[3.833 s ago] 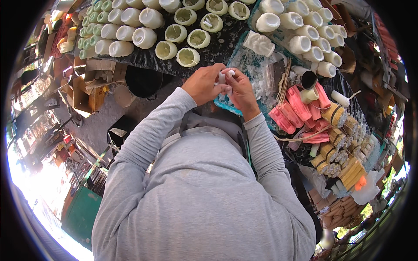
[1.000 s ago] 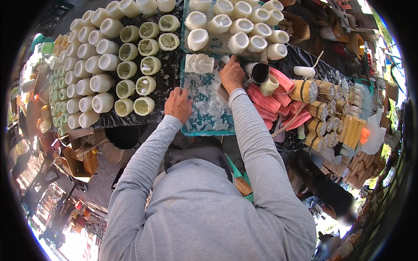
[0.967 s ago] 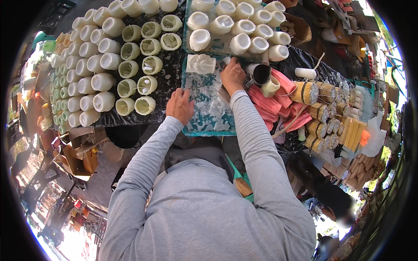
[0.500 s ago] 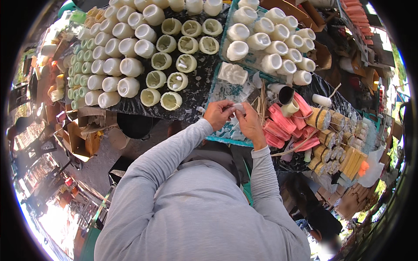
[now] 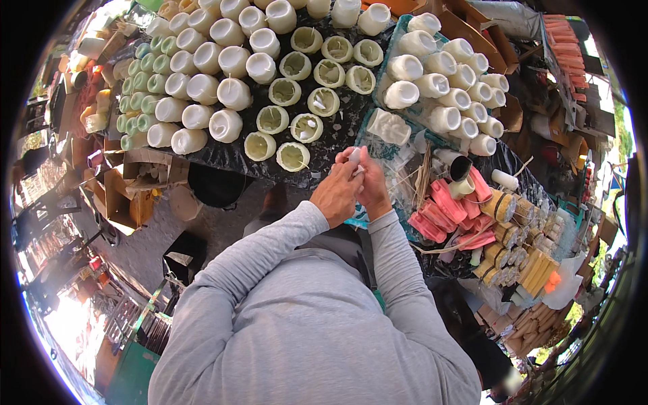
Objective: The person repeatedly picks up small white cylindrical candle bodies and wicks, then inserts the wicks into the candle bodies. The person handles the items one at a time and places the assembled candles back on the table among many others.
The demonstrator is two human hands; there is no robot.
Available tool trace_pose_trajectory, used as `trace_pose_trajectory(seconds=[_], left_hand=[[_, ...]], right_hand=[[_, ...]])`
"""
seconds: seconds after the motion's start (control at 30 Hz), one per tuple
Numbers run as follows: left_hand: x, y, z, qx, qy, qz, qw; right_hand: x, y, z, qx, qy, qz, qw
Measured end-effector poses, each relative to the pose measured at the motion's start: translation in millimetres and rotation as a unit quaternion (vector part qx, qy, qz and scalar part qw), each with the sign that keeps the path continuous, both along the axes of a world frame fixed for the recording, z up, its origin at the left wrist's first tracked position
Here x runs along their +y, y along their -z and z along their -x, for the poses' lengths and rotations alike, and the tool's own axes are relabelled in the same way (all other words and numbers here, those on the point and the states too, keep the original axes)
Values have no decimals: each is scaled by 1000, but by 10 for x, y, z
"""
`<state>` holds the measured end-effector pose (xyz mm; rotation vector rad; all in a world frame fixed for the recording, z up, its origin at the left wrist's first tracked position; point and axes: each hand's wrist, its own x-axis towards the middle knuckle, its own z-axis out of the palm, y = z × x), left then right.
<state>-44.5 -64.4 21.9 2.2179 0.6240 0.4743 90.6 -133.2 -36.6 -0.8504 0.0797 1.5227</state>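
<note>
My left hand (image 5: 337, 195) and my right hand (image 5: 373, 186) are together at the near edge of the table, fingers closed around a small white piece that looks like wax (image 5: 354, 156). Part of it sticks up between the fingertips; the rest is hidden. Just beyond and to the left stand hollow, pale green-white wax cups (image 5: 293, 156), some with a wick or white scraps inside. To the right of my hands, a teal-edged tray (image 5: 405, 150) holds a block of white wax (image 5: 389, 127) and loose scraps.
Rows of white wax cylinders (image 5: 225, 126) fill the left side, with smaller green ones (image 5: 145, 122) beyond. More white cylinders (image 5: 444, 119) stand back right. Pink wax pieces (image 5: 446, 200), a dark-mouthed cup (image 5: 460, 167) and tan bundles (image 5: 501, 205) lie right. Cardboard boxes (image 5: 128, 212) sit lower left.
Both hands have drawn closer together and now overlap, wrapping the white piece that was pinched between their fingertips. The whole table has shifted rightward in view; the cups now appear nearer my hands.
</note>
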Motion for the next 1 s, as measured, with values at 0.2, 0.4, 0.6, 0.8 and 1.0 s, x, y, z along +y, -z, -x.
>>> trace_pose_trajectory(seconds=[0.2,0.4,0.6,0.8,1.0], left_hand=[[992,-16,613,108,-106,-163,975],[1537,342,633,173,21,-259,950],[1515,508,555,136,42,-206,968],[1665,618,313,95,72,-181,976],[1973,687,142,163,182,-128,961]], right_hand=[[388,-121,128,48,19,71,996],[841,-235,335,-152,47,153,975],[1120,-95,242,-389,-151,154,896],[1211,-104,103,-388,-181,171,887],[1166,-155,137,-390,-224,209,869]])
